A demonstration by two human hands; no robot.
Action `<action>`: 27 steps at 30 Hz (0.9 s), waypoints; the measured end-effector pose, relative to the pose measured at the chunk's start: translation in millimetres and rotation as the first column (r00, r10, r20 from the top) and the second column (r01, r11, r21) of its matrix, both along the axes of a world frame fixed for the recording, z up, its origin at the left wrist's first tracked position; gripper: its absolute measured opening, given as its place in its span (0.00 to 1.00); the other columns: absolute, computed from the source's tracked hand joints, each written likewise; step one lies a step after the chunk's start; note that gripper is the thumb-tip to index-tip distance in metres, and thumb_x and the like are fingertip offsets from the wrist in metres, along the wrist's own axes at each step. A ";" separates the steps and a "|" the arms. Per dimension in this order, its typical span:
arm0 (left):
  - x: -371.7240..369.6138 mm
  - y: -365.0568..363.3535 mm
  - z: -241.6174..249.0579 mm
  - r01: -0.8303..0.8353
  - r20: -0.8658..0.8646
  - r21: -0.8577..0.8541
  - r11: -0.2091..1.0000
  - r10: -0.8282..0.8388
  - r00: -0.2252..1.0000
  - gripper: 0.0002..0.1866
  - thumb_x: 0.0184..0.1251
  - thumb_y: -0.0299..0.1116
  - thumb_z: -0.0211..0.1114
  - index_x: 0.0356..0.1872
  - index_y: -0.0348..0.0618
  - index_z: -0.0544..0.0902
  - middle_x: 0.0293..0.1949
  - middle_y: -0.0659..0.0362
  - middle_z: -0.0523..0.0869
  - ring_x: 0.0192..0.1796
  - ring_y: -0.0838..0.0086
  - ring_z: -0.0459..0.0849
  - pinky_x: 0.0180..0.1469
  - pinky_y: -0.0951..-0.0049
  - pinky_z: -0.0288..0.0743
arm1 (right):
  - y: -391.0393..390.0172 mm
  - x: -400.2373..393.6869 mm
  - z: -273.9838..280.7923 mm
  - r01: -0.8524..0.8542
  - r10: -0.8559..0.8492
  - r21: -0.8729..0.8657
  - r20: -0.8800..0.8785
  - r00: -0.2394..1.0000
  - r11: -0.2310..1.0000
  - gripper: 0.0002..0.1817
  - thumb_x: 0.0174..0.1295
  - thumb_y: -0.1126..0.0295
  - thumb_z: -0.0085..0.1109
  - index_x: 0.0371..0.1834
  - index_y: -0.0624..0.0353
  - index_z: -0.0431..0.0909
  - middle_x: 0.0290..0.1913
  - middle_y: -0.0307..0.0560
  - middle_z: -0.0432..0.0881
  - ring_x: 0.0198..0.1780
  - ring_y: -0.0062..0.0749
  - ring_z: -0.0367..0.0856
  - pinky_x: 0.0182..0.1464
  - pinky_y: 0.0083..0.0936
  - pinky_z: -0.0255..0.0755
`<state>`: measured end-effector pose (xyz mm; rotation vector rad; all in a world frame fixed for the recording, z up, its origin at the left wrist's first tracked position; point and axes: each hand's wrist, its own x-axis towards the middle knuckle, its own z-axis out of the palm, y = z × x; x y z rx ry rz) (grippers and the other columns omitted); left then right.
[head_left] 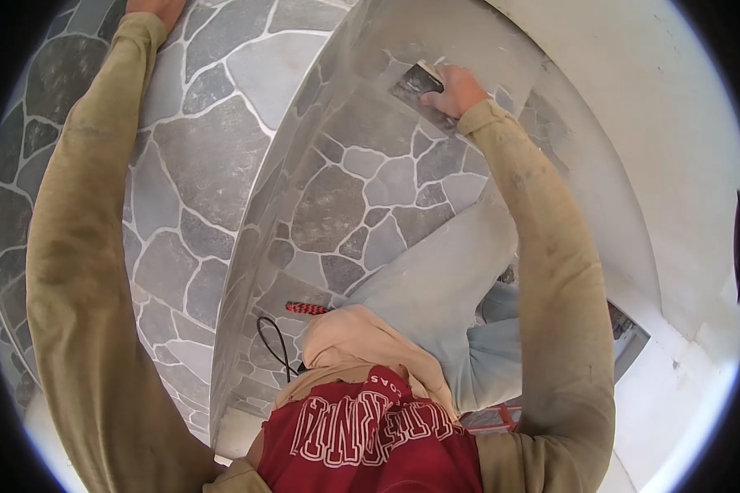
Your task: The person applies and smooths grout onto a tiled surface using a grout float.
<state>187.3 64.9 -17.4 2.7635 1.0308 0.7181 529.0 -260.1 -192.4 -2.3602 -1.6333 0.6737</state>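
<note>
My right hand [459, 92] is closed around a flat, dark, rectangular hand float [418, 80] with a pale edge. The float lies against the irregular stone paving [370, 123] of the lower level, near the curved wall, where the joints look smeared with grey. At the top left edge, my left hand [156, 8] is only partly in view, at the upper stone surface [214, 148]. Its fingers are cut off by the frame, so I cannot see whether it holds anything.
A raised curved edge [259, 189] separates the upper stone surface from the lower one. To the right stands a pale curved wall [633, 107]. Near my knee are a red and black braided handle [306, 308] and a black cord loop [273, 341].
</note>
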 end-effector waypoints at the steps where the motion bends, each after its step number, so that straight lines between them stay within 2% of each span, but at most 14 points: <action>1: 4.0 0.3 -1.0 0.016 0.008 -0.001 1.000 -0.016 1.000 0.20 0.65 0.31 0.58 0.58 0.44 0.81 0.62 0.46 0.81 0.66 0.50 0.76 0.69 0.59 0.68 | -5.2 0.1 4.2 0.019 -0.019 0.011 0.049 0.999 1.000 0.32 0.43 0.57 0.77 0.52 0.62 0.83 0.42 0.65 0.85 0.48 0.56 0.85 0.53 0.41 0.78; 3: 5.4 15.7 -6.4 0.116 0.107 0.095 0.989 -0.126 0.986 0.20 0.65 0.45 0.63 0.52 0.45 0.87 0.47 0.41 0.88 0.51 0.44 0.84 0.56 0.51 0.77 | -3.1 23.3 12.8 0.124 -0.125 -0.032 -0.038 0.991 0.992 0.34 0.44 0.56 0.77 0.54 0.62 0.82 0.48 0.65 0.84 0.53 0.57 0.83 0.57 0.43 0.76; 4: -0.3 28.9 -14.6 0.131 0.114 0.097 0.987 -0.141 0.983 0.20 0.65 0.45 0.63 0.52 0.45 0.87 0.47 0.41 0.88 0.51 0.44 0.84 0.56 0.51 0.77 | -6.3 21.9 14.4 0.170 -0.175 -0.063 -0.088 0.981 0.983 0.34 0.45 0.55 0.76 0.55 0.63 0.82 0.51 0.65 0.83 0.55 0.58 0.82 0.59 0.44 0.75; 5: -9.0 47.3 -24.7 0.102 0.035 0.090 0.991 -0.106 0.994 0.21 0.69 0.42 0.60 0.60 0.50 0.81 0.58 0.46 0.83 0.61 0.49 0.79 0.64 0.57 0.71 | -9.5 20.5 16.2 0.215 -0.227 -0.095 -0.135 0.965 0.972 0.35 0.45 0.55 0.76 0.57 0.63 0.81 0.54 0.65 0.82 0.57 0.58 0.81 0.61 0.45 0.74; 6: -14.1 59.8 -33.1 0.077 -0.045 0.082 0.994 -0.073 0.996 0.24 0.73 0.39 0.58 0.68 0.55 0.75 0.68 0.50 0.77 0.70 0.53 0.73 0.71 0.63 0.64 | -14.8 -4.5 20.5 0.081 -0.085 -0.070 -0.067 0.994 0.994 0.35 0.45 0.55 0.76 0.57 0.61 0.82 0.53 0.65 0.83 0.57 0.58 0.81 0.61 0.45 0.74; 7: -15.6 61.5 -35.1 0.081 -0.057 0.116 0.990 -0.075 0.996 0.23 0.73 0.39 0.57 0.68 0.54 0.76 0.67 0.50 0.78 0.70 0.52 0.74 0.71 0.63 0.65 | -20.4 -13.4 21.4 -0.063 0.064 -0.055 0.008 0.998 0.997 0.35 0.44 0.55 0.77 0.57 0.60 0.82 0.52 0.65 0.83 0.56 0.58 0.81 0.61 0.45 0.74; 10: -15.8 63.1 -37.4 0.058 -0.052 0.136 0.989 -0.051 0.997 0.23 0.72 0.38 0.58 0.68 0.55 0.76 0.67 0.51 0.78 0.69 0.52 0.74 0.71 0.63 0.65 | -24.1 5.8 21.1 0.103 -0.108 0.113 0.034 0.994 0.988 0.34 0.45 0.55 0.76 0.57 0.59 0.82 0.50 0.64 0.84 0.55 0.59 0.82 0.59 0.45 0.76; 12: -19.4 63.7 -36.6 0.035 -0.057 0.123 0.992 -0.028 0.998 0.24 0.71 0.39 0.59 0.68 0.56 0.76 0.68 0.52 0.78 0.69 0.52 0.74 0.71 0.63 0.65 | -21.3 11.2 19.6 0.220 -0.230 -0.068 -0.243 0.942 0.973 0.36 0.44 0.54 0.76 0.57 0.59 0.81 0.48 0.64 0.85 0.53 0.59 0.83 0.58 0.45 0.77; 14: -16.2 55.8 -32.9 0.068 -0.021 0.073 0.995 -0.066 0.998 0.24 0.71 0.39 0.59 0.68 0.57 0.76 0.68 0.52 0.78 0.69 0.53 0.74 0.71 0.63 0.65 | -29.6 -5.9 15.2 0.001 -0.002 0.006 0.085 0.996 1.000 0.31 0.46 0.58 0.77 0.54 0.62 0.82 0.44 0.60 0.87 0.45 0.52 0.87 0.51 0.40 0.79; 15: -16.2 53.6 -33.6 0.069 -0.017 0.072 0.995 -0.068 0.998 0.24 0.71 0.39 0.59 0.68 0.57 0.76 0.68 0.52 0.78 0.69 0.53 0.74 0.71 0.63 0.65 | -35.3 -1.3 16.0 0.003 -0.004 0.005 0.089 0.996 1.000 0.31 0.46 0.58 0.77 0.54 0.62 0.82 0.44 0.60 0.87 0.45 0.52 0.87 0.51 0.40 0.79; 18: -10.6 56.2 -32.5 -0.011 -0.079 0.142 0.990 0.023 0.997 0.23 0.72 0.39 0.58 0.67 0.57 0.76 0.67 0.53 0.78 0.70 0.54 0.74 0.71 0.62 0.65 | -44.3 21.1 28.0 0.292 -0.289 -0.005 -0.170 0.942 0.956 0.28 0.46 0.61 0.75 0.53 0.58 0.84 0.41 0.61 0.87 0.42 0.53 0.87 0.49 0.39 0.80; 22: -12.7 51.7 -30.5 0.073 -0.042 0.095 0.993 -0.069 0.997 0.23 0.72 0.39 0.58 0.68 0.58 0.76 0.67 0.53 0.78 0.69 0.54 0.74 0.71 0.62 0.65 | -42.0 -3.0 35.3 0.216 -0.213 -0.011 -0.246 0.946 0.976 0.30 0.45 0.60 0.76 0.54 0.56 0.84 0.42 0.62 0.87 0.41 0.57 0.87 0.50 0.41 0.80; 24: -8.9 44.9 -26.2 -0.047 -0.115 0.094 0.995 0.057 0.992 0.23 0.71 0.39 0.59 0.67 0.58 0.76 0.67 0.53 0.78 0.69 0.53 0.74 0.70 0.61 0.66 | -41.0 -43.3 60.7 -0.072 0.071 0.017 0.023 0.997 0.997 0.21 0.50 0.63 0.71 0.49 0.57 0.85 0.40 0.57 0.88 0.38 0.53 0.87 0.46 0.41 0.81; 27: -12.1 48.2 -30.9 -0.012 -0.050 0.071 0.997 0.016 0.999 0.23 0.71 0.38 0.59 0.66 0.58 0.77 0.67 0.53 0.78 0.68 0.53 0.75 0.69 0.61 0.67 | -51.1 -70.5 83.9 -0.037 0.038 -0.009 0.220 0.975 0.999 0.15 0.56 0.69 0.62 0.47 0.56 0.84 0.41 0.53 0.87 0.44 0.51 0.86 0.45 0.44 0.80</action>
